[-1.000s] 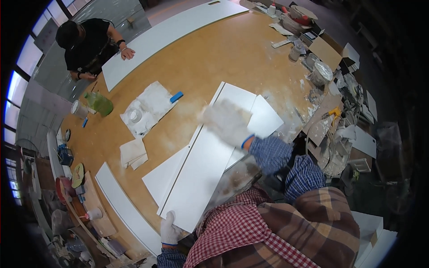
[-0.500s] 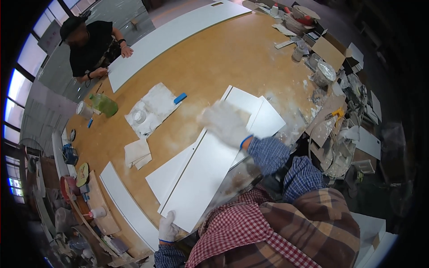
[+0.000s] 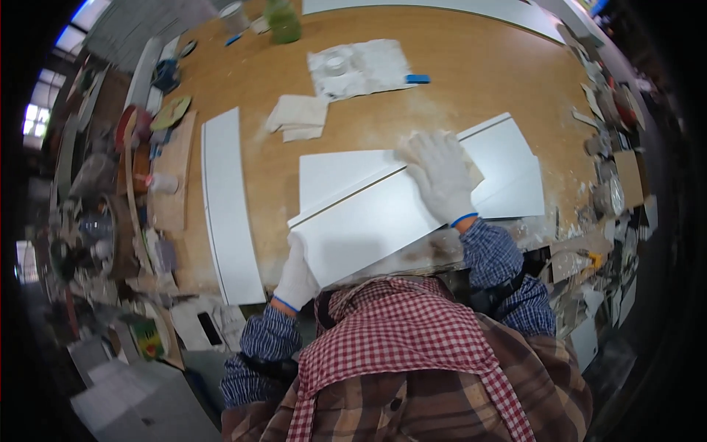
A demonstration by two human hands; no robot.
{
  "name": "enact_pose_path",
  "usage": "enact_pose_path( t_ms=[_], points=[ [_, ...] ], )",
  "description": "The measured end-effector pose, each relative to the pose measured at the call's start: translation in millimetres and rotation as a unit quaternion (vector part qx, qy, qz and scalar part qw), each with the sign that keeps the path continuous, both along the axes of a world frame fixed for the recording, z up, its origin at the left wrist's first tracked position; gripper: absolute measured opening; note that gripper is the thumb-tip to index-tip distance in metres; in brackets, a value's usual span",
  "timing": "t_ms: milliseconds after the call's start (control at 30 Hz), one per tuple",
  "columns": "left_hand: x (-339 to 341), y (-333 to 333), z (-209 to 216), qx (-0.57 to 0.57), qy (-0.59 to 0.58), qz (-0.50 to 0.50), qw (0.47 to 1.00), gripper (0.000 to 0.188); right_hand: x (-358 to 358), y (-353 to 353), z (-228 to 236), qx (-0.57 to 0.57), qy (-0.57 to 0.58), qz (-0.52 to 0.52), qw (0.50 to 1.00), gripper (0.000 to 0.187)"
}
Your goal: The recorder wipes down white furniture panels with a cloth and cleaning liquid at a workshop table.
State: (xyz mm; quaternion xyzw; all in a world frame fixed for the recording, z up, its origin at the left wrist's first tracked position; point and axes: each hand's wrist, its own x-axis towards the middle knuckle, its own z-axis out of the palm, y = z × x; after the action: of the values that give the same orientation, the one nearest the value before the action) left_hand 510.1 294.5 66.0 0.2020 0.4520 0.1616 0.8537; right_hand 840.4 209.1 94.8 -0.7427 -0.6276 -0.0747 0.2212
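Note:
A white board (image 3: 361, 232) with a dark groove along its far edge lies slanted before me, on top of another white board (image 3: 331, 169). My left hand (image 3: 297, 271), in a white glove, grips the near left corner of the upper board. Farther right, my right hand (image 3: 440, 173), gloved too, holds a beige cloth (image 3: 475, 174) flat against the board. Its fingers stretch out over the cloth, which shows at both sides of the hand.
Left of me lies a narrow white strip (image 3: 224, 199). Beyond the boards are folded cloths (image 3: 298, 116), a white sheet (image 3: 375, 66) with a small tub, a blue block (image 3: 417, 79) and a green container (image 3: 282, 22). Clutter lines both sides of the table.
My view has turned and shifted, so the co-worker is out of sight. The right hand, blurred before, now shows sharply on the cloth. The left hand keeps its corner.

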Motion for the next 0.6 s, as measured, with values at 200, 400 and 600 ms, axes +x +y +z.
enact_pose_path(
  t_ms=[200, 400, 600],
  points=[
    [-9.6, 0.9, -9.1, -0.070, -0.115, 0.015, 0.991, 0.098, -147.6, 56.9, -2.0, 0.035, 0.096, 0.280, 0.955, 0.045],
    [-25.5, -5.3, -18.9, -0.031, -0.148, 0.037, 0.988, 0.114, -169.1, 20.8, 4.8, -0.047, 0.035, 0.459, 0.887, 0.044],
    [-28.1, 3.6, -33.1, -0.079, -0.274, -0.025, 0.958, 0.122, -77.0, -38.1, 25.2, -0.179, 0.057, 0.431, 0.883, 0.050]
  ],
)
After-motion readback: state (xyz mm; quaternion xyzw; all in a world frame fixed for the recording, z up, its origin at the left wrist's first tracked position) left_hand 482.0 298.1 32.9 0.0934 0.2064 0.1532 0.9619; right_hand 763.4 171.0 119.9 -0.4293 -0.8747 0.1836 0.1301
